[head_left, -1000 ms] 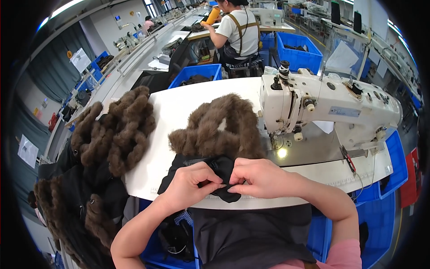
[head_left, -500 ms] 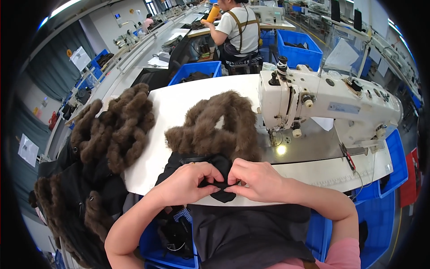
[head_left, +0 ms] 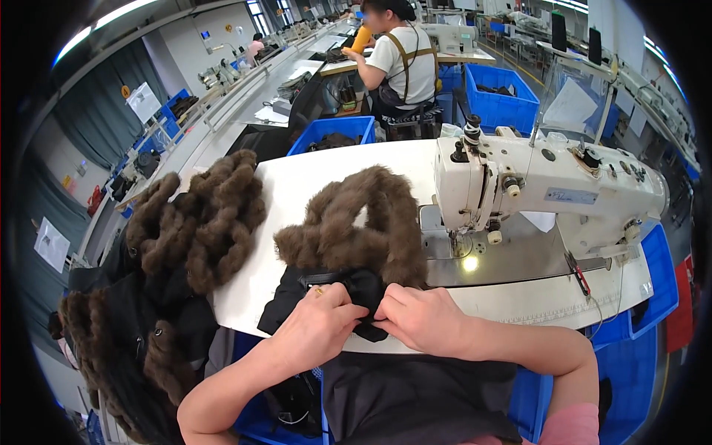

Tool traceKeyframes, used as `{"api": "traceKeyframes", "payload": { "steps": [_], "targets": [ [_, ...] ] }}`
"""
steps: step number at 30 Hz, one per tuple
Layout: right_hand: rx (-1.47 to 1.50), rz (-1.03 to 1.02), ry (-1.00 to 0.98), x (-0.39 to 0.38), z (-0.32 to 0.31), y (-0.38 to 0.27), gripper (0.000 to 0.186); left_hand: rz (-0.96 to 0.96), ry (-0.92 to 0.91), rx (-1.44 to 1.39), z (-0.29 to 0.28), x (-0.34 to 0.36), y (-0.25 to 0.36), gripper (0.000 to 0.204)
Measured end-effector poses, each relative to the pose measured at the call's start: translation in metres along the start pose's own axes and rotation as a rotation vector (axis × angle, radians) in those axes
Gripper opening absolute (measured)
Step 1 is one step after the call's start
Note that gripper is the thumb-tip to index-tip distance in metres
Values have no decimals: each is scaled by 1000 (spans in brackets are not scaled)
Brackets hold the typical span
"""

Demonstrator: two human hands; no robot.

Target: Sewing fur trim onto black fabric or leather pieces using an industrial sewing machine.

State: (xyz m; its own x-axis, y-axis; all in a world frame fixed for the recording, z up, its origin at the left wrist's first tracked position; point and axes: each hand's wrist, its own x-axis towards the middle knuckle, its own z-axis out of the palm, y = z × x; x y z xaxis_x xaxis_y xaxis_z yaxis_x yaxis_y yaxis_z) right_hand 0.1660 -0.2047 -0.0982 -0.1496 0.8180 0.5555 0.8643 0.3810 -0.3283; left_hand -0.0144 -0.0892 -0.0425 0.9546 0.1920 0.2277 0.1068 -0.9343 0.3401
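My left hand [head_left: 322, 326], with a ring on one finger, pinches black fabric [head_left: 285, 297] at the front edge of the white sewing table [head_left: 237, 304]. Just right of it my right hand [head_left: 419, 322] grips the same fabric, fingertips curled into it; the exact fold is hidden by my fingers. Behind the fabric lies brown fur trim [head_left: 334, 237] in loose loops. To the right stands a white sewing machine [head_left: 541, 185], its lamp lit beside the needle, with red-and-black thread snips [head_left: 578, 274] on the bed.
A pile of black garments and fur trims [head_left: 193, 230] covers the left side. Blue bins [head_left: 653, 297] sit below and right of the table, another blue bin [head_left: 330, 130] behind it. Beyond, a co-worker in a white shirt [head_left: 408, 67] sits at another bench holding something yellow.
My fingers have closed nearer together on the black fabric, and my left hand has tilted more upright. The whole scene sits slightly lower in the picture.
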Motion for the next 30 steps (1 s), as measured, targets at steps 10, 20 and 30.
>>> {"api": "traceKeyframes", "payload": {
  "steps": [10,20,30],
  "targets": [
    [-368,-291,241,-2,55,69,12,95,184,246,41,28,-33,16],
    [-525,-455,101,-12,29,99,9,-55,288,297,96,53,-19,14],
    [-551,-423,69,-19,22,109,7,-44,410,584,127,62,-12,7]
  ]
}}
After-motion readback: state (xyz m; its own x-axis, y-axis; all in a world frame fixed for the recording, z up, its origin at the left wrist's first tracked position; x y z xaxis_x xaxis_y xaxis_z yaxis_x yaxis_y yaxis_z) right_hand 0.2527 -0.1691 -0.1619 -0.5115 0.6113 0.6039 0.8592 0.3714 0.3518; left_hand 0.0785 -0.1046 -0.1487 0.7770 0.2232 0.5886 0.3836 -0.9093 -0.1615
